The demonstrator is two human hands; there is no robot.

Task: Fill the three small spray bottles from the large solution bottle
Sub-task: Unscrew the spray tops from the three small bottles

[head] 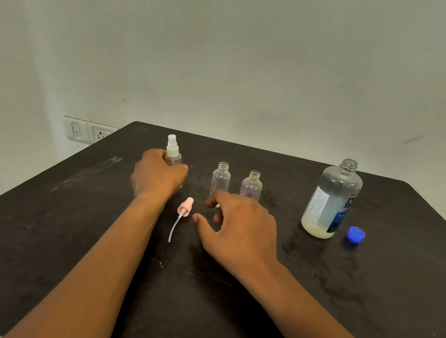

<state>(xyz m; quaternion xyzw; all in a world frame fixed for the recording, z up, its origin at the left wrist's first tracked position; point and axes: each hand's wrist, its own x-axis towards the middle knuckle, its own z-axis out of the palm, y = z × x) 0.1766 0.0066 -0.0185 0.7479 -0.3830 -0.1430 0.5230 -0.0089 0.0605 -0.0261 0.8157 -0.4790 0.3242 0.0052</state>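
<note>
My left hand grips a small pinkish spray bottle that stands upright with its white spray top on. Two more small clear bottles stand open: one in the middle, one with a purple tint at its base. A pink spray head with its dip tube lies flat on the table. My right hand hovers just right of it, fingers spread and loosely curled, holding nothing. The large solution bottle stands uncapped at the right, a little yellowish liquid at its bottom. Its blue cap lies beside it.
Everything sits on a dark table against a pale wall. A wall socket and switch plate is past the table's far left corner. The right hand hides part of the two open bottles' bases.
</note>
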